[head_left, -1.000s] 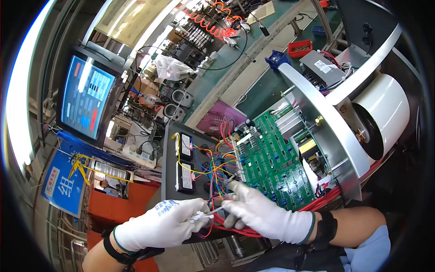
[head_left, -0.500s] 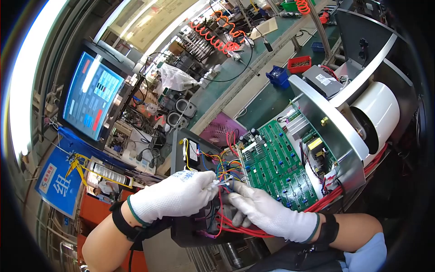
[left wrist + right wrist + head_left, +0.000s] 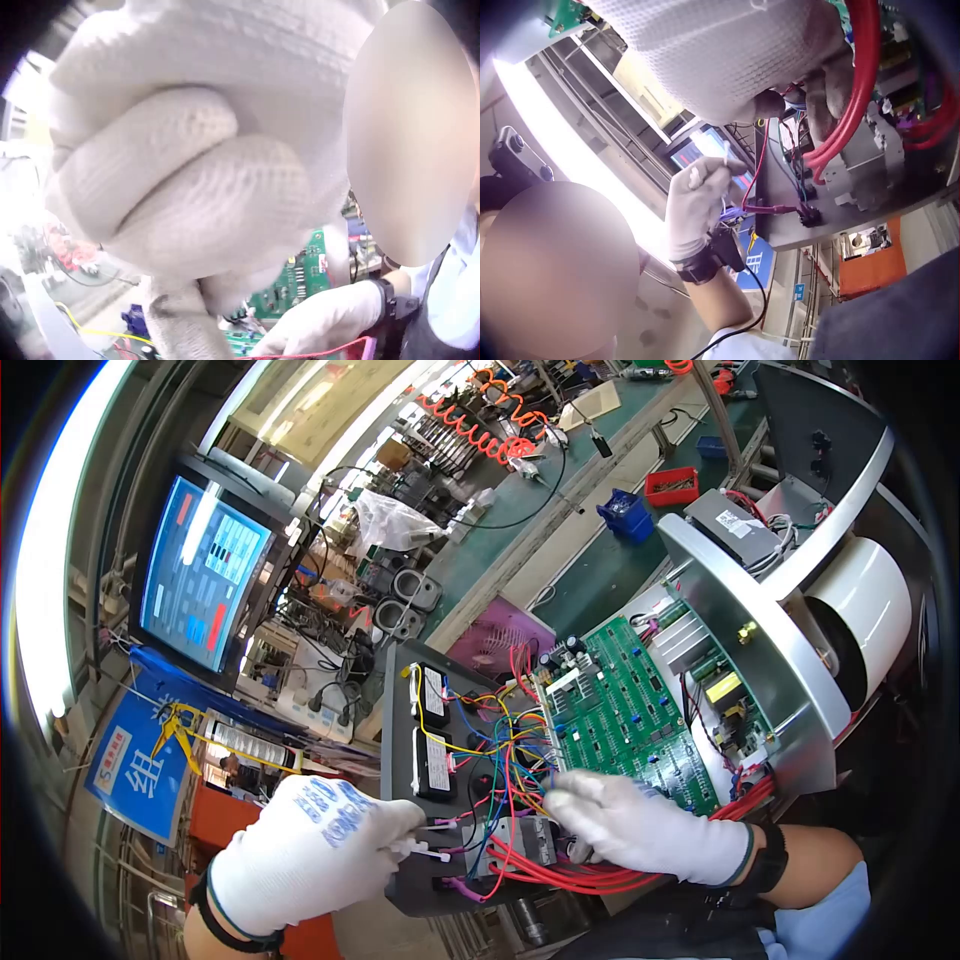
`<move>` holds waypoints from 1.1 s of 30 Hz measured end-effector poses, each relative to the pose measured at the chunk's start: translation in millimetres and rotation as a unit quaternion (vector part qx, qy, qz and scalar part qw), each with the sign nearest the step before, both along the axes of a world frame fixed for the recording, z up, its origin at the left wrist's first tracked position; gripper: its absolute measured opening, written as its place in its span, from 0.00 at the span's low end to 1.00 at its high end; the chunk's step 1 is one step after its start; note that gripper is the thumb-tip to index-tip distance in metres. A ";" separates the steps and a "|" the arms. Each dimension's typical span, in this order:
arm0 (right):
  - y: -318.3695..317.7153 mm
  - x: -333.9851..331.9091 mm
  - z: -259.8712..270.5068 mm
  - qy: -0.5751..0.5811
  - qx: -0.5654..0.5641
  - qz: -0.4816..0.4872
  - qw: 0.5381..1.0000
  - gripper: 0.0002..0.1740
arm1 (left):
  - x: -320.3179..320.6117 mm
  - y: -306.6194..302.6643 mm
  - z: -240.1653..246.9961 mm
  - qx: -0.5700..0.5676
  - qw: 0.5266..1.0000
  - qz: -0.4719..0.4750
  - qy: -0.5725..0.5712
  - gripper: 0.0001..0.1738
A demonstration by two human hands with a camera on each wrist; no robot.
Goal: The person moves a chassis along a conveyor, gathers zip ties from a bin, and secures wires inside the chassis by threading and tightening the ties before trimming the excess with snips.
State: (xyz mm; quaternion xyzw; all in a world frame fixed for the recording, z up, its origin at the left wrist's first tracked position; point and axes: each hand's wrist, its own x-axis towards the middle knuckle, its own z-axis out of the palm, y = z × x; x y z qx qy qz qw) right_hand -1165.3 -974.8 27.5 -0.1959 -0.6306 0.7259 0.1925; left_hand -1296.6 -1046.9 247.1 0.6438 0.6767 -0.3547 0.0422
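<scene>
My gloved left hand pinches white cable ties between thumb and fingers, left of the grey metal block. Its curled fingers fill the left wrist view. My gloved right hand is at the near edge of the green circuit board, its fingertips gripping a bundle of coloured wires. In the right wrist view, thick red cables run in front of those fingers. The wires lead across a dark panel that carries two labelled black modules.
A silver housing with a white roll stands to the right. Behind are a blue bin, a red bin and a pink fan. A monitor and blue sign are at left.
My left hand has drawn back left, away from my right hand, with the cable ties. My right hand stays at the wires beside the board. The head view has shifted slightly.
</scene>
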 end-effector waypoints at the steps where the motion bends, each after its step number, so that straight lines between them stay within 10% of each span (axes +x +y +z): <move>1: -0.6 0.1 0.8 -0.001 -0.002 0.003 1.000 0.25 | -0.5 0.1 -4.8 -0.002 1.000 0.003 -0.001 0.13; 4: -3.3 -4.3 -0.8 0.058 -0.253 -0.099 0.961 0.21 | -12.2 -2.9 -20.6 0.021 0.996 -0.086 0.020 0.11; 12: 10.0 -31.0 0.3 -0.053 0.099 0.026 0.993 0.16 | -13.2 22.3 -40.1 -0.014 0.985 -0.163 0.045 0.08; 16: 13.1 -13.1 5.3 -0.041 -0.094 -0.015 0.995 0.16 | -23.0 31.7 -49.8 -0.054 0.993 -0.108 0.002 0.11; 24: 10.9 -29.0 -14.3 -0.071 0.186 -0.023 0.980 0.15 | -19.1 38.2 -45.9 -0.078 0.996 -0.049 0.012 0.11; 33: 11.7 -26.6 -18.7 -0.030 -0.033 0.046 0.998 0.15 | -18.0 41.2 -46.8 -0.075 0.997 -0.035 -0.007 0.11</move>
